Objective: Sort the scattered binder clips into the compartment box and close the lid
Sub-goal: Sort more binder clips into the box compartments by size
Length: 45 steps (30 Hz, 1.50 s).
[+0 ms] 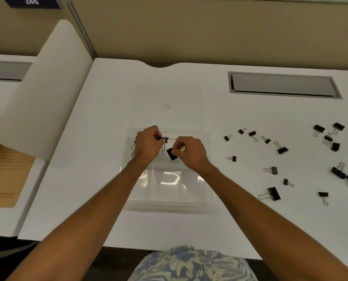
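Head view, centre of frame: left hand [146, 145] pinched shut on a black clip [163, 138], wire handles hanging down; right hand [191, 154] pinched shut on a second clip [172, 154], tilted. Both held over the far row of the clear box [169, 201], lid [167, 94] lying open flat behind it toward the top of the frame. More wire loops barely visible under the left hand, count unclear. Loose clips [280, 149] scattered on the worktop [88, 199] at right of frame, nearer the right hand. Next drop probably straight down into the compartments below.
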Each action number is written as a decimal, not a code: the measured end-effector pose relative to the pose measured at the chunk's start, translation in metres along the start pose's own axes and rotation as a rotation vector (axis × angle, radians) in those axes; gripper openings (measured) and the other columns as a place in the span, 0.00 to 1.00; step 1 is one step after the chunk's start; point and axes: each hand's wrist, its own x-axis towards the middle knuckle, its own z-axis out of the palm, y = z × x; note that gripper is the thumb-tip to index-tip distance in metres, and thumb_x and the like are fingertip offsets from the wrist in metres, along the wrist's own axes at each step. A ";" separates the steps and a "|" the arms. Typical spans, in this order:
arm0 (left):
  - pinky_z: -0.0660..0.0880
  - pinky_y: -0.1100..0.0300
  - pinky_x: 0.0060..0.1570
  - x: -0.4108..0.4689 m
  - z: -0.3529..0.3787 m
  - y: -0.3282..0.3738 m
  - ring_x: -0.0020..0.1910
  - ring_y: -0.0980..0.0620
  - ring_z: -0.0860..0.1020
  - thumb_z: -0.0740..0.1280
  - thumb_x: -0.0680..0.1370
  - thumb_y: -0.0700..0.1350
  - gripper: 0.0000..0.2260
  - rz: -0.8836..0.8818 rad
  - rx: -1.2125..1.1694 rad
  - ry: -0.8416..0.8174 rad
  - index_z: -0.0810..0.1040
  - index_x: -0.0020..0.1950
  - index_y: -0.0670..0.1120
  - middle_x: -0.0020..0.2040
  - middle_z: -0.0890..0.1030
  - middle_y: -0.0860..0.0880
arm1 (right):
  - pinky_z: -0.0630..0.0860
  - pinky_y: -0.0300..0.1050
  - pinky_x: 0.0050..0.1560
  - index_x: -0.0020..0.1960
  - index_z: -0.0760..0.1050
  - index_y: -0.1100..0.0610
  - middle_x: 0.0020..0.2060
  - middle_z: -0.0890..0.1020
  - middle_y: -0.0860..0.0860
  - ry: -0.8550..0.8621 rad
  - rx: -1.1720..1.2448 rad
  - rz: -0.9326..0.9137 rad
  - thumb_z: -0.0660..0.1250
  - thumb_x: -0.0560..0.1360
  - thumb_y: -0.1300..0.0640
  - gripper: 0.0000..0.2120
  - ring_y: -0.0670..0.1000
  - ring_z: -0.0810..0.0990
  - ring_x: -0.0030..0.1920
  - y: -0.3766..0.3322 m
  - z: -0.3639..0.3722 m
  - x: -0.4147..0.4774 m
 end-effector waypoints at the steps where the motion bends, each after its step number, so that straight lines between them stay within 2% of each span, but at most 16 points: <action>1: 0.76 0.62 0.35 0.003 0.001 0.001 0.34 0.56 0.78 0.74 0.72 0.40 0.04 0.026 0.048 -0.016 0.80 0.41 0.44 0.37 0.82 0.50 | 0.71 0.40 0.38 0.43 0.82 0.53 0.40 0.84 0.47 -0.011 -0.050 -0.011 0.72 0.71 0.59 0.02 0.48 0.80 0.41 -0.001 0.002 0.001; 3: 0.72 0.63 0.34 0.008 0.004 0.000 0.36 0.55 0.77 0.74 0.73 0.42 0.03 0.078 0.131 -0.046 0.81 0.42 0.44 0.38 0.81 0.51 | 0.72 0.41 0.38 0.43 0.82 0.53 0.41 0.84 0.47 -0.031 -0.141 -0.027 0.70 0.72 0.59 0.03 0.48 0.79 0.42 -0.003 0.007 0.004; 6: 0.75 0.57 0.42 0.017 0.007 -0.007 0.42 0.51 0.79 0.75 0.71 0.45 0.03 0.138 0.234 -0.089 0.84 0.42 0.46 0.41 0.84 0.50 | 0.77 0.46 0.42 0.44 0.83 0.53 0.42 0.84 0.50 -0.071 -0.255 -0.049 0.68 0.73 0.61 0.06 0.51 0.80 0.44 -0.005 0.009 0.007; 9: 0.76 0.51 0.49 0.020 0.009 -0.012 0.48 0.48 0.79 0.74 0.72 0.48 0.04 0.184 0.304 -0.116 0.86 0.43 0.49 0.41 0.85 0.50 | 0.75 0.45 0.43 0.48 0.84 0.53 0.45 0.82 0.51 -0.112 -0.338 -0.078 0.68 0.74 0.63 0.09 0.52 0.78 0.48 -0.007 0.009 0.008; 11: 0.74 0.51 0.52 0.020 0.011 -0.014 0.51 0.47 0.76 0.73 0.74 0.49 0.05 0.205 0.365 -0.120 0.86 0.45 0.48 0.42 0.85 0.49 | 0.74 0.44 0.44 0.50 0.83 0.52 0.47 0.81 0.53 -0.140 -0.362 -0.081 0.68 0.73 0.63 0.10 0.53 0.78 0.49 -0.007 0.010 0.009; 14: 0.75 0.51 0.54 0.021 0.012 -0.020 0.52 0.47 0.77 0.72 0.75 0.51 0.08 0.216 0.402 -0.132 0.86 0.48 0.49 0.44 0.85 0.48 | 0.71 0.43 0.44 0.53 0.81 0.52 0.48 0.79 0.54 -0.147 -0.382 -0.092 0.70 0.72 0.62 0.11 0.54 0.78 0.49 -0.007 0.013 0.009; 18: 0.74 0.50 0.57 0.017 0.012 -0.019 0.53 0.44 0.78 0.71 0.76 0.48 0.11 0.247 0.375 -0.072 0.84 0.55 0.45 0.50 0.85 0.45 | 0.71 0.43 0.45 0.59 0.80 0.52 0.49 0.77 0.54 -0.058 -0.380 -0.134 0.70 0.75 0.58 0.12 0.54 0.77 0.47 -0.007 0.011 0.004; 24: 0.72 0.49 0.55 0.012 0.013 -0.013 0.52 0.45 0.77 0.68 0.76 0.43 0.08 0.334 0.327 0.003 0.84 0.53 0.46 0.49 0.85 0.47 | 0.74 0.47 0.49 0.60 0.78 0.54 0.52 0.82 0.52 0.039 -0.266 -0.157 0.65 0.78 0.59 0.11 0.53 0.77 0.55 -0.001 0.000 -0.003; 27: 0.69 0.49 0.56 0.005 0.019 -0.003 0.52 0.46 0.77 0.67 0.77 0.43 0.08 0.363 0.315 0.027 0.83 0.54 0.47 0.50 0.84 0.49 | 0.73 0.43 0.49 0.61 0.78 0.54 0.55 0.83 0.50 0.060 -0.217 -0.155 0.64 0.79 0.58 0.12 0.51 0.80 0.53 0.005 -0.009 -0.009; 29: 0.67 0.49 0.56 -0.001 0.025 0.005 0.53 0.46 0.77 0.66 0.77 0.42 0.08 0.388 0.289 0.026 0.82 0.55 0.48 0.51 0.84 0.49 | 0.71 0.41 0.47 0.60 0.79 0.54 0.55 0.83 0.50 0.098 -0.192 -0.149 0.64 0.79 0.58 0.11 0.51 0.81 0.51 0.010 -0.017 -0.015; 33: 0.66 0.51 0.58 -0.013 0.038 0.023 0.54 0.47 0.77 0.66 0.77 0.41 0.09 0.437 0.198 -0.012 0.81 0.57 0.47 0.54 0.83 0.48 | 0.77 0.45 0.49 0.58 0.80 0.55 0.53 0.84 0.50 0.183 -0.154 -0.132 0.63 0.79 0.59 0.10 0.50 0.82 0.47 0.023 -0.034 -0.026; 37: 0.66 0.53 0.60 -0.029 0.055 0.042 0.56 0.48 0.76 0.65 0.78 0.41 0.10 0.468 0.136 -0.045 0.80 0.58 0.47 0.55 0.82 0.49 | 0.74 0.39 0.48 0.57 0.80 0.55 0.52 0.85 0.50 0.244 -0.132 -0.104 0.63 0.79 0.59 0.10 0.49 0.82 0.45 0.040 -0.055 -0.042; 40: 0.65 0.56 0.61 -0.042 0.070 0.056 0.56 0.49 0.75 0.65 0.78 0.41 0.10 0.481 0.115 -0.060 0.80 0.58 0.47 0.55 0.81 0.49 | 0.78 0.44 0.50 0.57 0.80 0.54 0.52 0.85 0.49 0.263 -0.131 -0.086 0.63 0.79 0.58 0.10 0.48 0.82 0.44 0.058 -0.070 -0.054; 45: 0.68 0.53 0.62 -0.066 0.096 0.084 0.58 0.48 0.76 0.65 0.78 0.42 0.10 0.477 0.105 -0.069 0.80 0.59 0.47 0.57 0.81 0.48 | 0.77 0.42 0.49 0.58 0.80 0.54 0.52 0.85 0.49 0.274 -0.135 -0.082 0.63 0.80 0.58 0.10 0.47 0.81 0.43 0.087 -0.098 -0.078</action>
